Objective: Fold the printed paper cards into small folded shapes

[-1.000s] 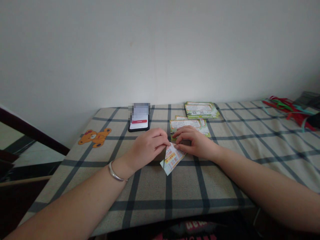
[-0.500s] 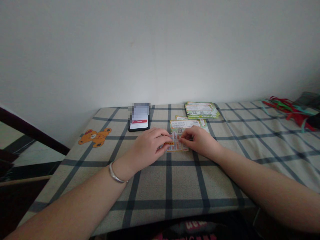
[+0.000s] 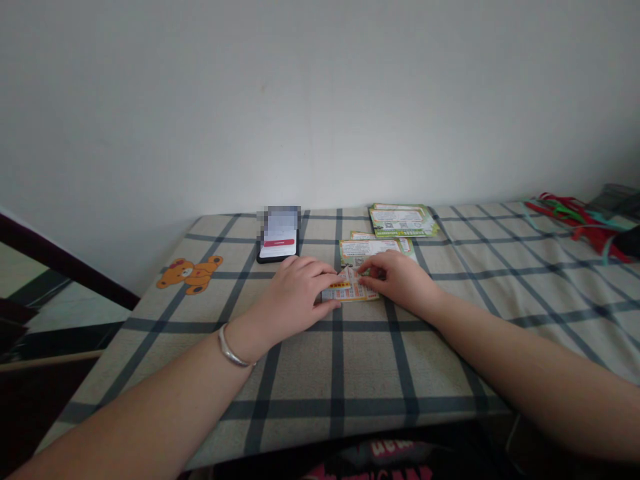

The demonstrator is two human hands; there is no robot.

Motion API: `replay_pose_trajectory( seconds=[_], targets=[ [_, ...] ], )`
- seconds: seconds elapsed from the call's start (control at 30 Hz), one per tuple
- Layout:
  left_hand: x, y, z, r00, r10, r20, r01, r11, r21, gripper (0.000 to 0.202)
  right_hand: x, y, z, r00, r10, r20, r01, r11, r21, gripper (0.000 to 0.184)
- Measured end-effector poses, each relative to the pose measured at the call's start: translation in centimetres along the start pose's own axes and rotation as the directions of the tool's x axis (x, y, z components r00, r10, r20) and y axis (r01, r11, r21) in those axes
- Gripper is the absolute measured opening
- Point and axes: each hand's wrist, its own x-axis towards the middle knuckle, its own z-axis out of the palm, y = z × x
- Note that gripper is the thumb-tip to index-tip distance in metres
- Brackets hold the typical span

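Observation:
A small scratch card (image 3: 353,290), printed with an orange-and-white grid and a yellow strip, lies partly folded up between my hands. My left hand (image 3: 300,293) holds its left side, with the index finger on the upper part and the thumb lower at the edge. On the right side, my right hand (image 3: 393,273) pinches the card with thumb and bent fingers, which hide part of it. Just behind, two overlapping green-edged cards (image 3: 370,247) with printed text lie flat, partly covered by my right hand.
A stack of similar green cards (image 3: 400,220) lies near the wall. Left of it is a phone (image 3: 279,250) with a lit screen. A bear picture (image 3: 190,275) marks the checked tablecloth (image 3: 310,373). Red and green straps (image 3: 590,230) lie at the far right.
The card has shifted slightly left and lies flatter, its raised fold lower. My left thumb has moved down and away from the index finger. My right hand stays nearly in place.

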Motion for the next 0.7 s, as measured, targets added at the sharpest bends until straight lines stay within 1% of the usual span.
replay_pose_trajectory(
  seconds=[0.33,0.5,0.6,0.7],
  targets=[
    [-0.08,0.16,-0.22,1.0,0.007,0.002,-0.007,0.999,0.04,0.033,0.09,-0.12,-0.05,0.997,-0.075,0.002,0.075,0.997,-0.034,0.008],
    [0.07,0.53,-0.54,1.0,0.009,0.021,-0.01,0.997,0.075,0.023,-0.09,-0.34,-0.47,0.985,-0.175,-0.002,0.174,0.981,-0.086,0.012],
    [0.18,0.81,-0.8,0.999,0.011,0.033,-0.013,0.997,0.077,0.02,-0.32,-0.74,-0.81,0.968,-0.248,0.038,0.251,0.963,-0.097,0.016],
    [0.19,1.02,-0.96,0.999,0.003,0.037,-0.006,0.996,0.089,0.02,-0.52,-1.0,-0.97,0.949,-0.298,0.1,0.311,0.938,-0.151,0.024]
  ],
)
